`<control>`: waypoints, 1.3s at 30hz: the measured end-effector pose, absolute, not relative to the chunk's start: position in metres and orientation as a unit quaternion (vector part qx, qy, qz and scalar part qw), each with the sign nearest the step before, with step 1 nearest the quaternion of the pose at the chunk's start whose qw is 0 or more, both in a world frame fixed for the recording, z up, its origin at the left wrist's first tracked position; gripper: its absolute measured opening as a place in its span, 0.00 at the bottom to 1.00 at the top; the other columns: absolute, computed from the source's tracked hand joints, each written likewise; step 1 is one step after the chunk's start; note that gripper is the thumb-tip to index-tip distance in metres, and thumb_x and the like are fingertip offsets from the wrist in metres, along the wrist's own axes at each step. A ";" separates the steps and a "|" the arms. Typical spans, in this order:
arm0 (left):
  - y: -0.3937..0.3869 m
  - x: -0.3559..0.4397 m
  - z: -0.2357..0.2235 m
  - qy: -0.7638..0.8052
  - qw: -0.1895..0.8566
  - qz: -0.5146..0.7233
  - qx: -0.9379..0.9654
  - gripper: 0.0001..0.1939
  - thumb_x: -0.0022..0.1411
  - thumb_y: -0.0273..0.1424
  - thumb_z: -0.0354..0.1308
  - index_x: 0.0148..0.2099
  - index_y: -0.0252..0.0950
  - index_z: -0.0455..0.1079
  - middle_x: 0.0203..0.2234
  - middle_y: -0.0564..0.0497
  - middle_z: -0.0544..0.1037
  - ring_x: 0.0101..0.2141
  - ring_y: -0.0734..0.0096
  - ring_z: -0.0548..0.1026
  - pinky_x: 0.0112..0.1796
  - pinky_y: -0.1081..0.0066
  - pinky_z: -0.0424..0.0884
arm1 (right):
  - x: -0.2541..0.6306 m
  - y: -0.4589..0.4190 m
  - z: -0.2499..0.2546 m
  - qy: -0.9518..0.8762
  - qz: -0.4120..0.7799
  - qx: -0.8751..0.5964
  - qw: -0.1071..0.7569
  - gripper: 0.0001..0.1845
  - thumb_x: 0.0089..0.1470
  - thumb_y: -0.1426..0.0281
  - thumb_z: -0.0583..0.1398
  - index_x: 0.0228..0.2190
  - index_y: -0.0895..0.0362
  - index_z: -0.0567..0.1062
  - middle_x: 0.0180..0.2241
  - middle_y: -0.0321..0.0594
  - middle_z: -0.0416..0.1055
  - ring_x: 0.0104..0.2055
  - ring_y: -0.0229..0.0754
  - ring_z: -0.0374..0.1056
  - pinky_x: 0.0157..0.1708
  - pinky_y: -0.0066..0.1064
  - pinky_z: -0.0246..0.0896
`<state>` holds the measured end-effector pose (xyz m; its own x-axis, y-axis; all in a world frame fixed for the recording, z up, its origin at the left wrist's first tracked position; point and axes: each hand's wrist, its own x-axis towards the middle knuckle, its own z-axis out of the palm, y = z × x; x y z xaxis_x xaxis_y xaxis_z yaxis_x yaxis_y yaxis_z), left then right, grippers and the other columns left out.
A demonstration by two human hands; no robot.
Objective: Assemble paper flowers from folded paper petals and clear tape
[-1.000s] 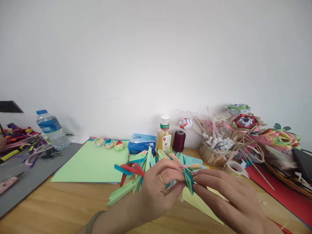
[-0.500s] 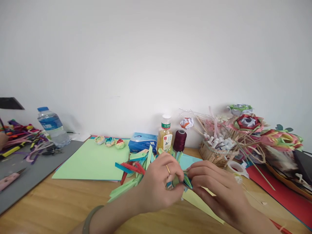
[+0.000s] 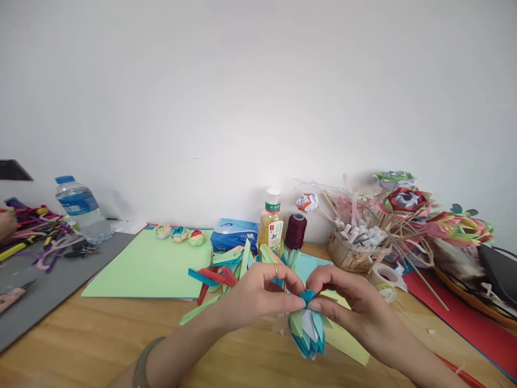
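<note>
A folded paper flower [image 3: 309,331] in blue, pale green and white hangs between my two hands, its layered petals pointing down. My left hand [image 3: 269,291] pinches its blue top between thumb and index finger; a ring and a bracelet show on that arm. From the other side my right hand [image 3: 343,299] pinches the same blue part with thumb and fingertips. Behind the left hand lies a heap of folded paper strips [image 3: 220,276] in green, blue and red. A pale yellow paper sheet [image 3: 349,342] lies under the right hand.
Green paper sheets [image 3: 133,269] carry several small paper rosettes [image 3: 196,237]. A tissue pack [image 3: 234,235], tea bottle [image 3: 271,222] and thread spool [image 3: 296,233] stand along the wall. At right are a flower basket [image 3: 351,250] and tape roll [image 3: 388,276]; a water bottle [image 3: 83,210] stands left.
The paper flower has turned into view, its petals now hanging below my fingers. Both hands now pinch its blue top close together; earlier they largely covered it.
</note>
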<state>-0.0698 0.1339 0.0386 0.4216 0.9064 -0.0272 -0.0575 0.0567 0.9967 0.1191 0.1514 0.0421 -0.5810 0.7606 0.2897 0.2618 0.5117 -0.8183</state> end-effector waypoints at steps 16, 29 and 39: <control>0.140 -0.066 0.037 0.428 0.610 0.410 0.525 0.12 0.39 0.30 0.68 0.27 0.31 0.71 0.23 0.53 0.73 0.25 0.77 0.67 0.28 0.75 0.61 | 0.117 0.158 0.038 -0.702 0.524 -0.367 0.314 0.07 0.46 0.68 0.63 0.24 0.57 0.70 0.23 0.31 0.66 0.27 0.34 0.63 0.27 0.25 0.58; 0.144 -0.072 0.032 0.323 0.769 0.374 0.405 0.08 0.38 0.25 0.67 0.27 0.31 0.77 0.19 0.52 0.76 0.20 0.80 0.70 0.22 0.79 0.65 | 0.114 0.149 0.056 -0.617 0.621 -0.364 0.318 0.12 0.36 0.69 0.67 0.21 0.58 0.69 0.20 0.30 0.66 0.22 0.31 0.62 0.23 0.24 0.58; 0.139 -0.065 0.033 0.393 0.687 0.397 0.465 0.13 0.36 0.27 0.70 0.25 0.30 0.70 0.17 0.55 0.74 0.19 0.80 0.69 0.23 0.77 0.64 | 0.112 0.153 0.049 -0.660 0.569 -0.383 0.307 0.07 0.40 0.69 0.64 0.22 0.57 0.69 0.21 0.31 0.64 0.21 0.32 0.60 0.21 0.24 0.56</control>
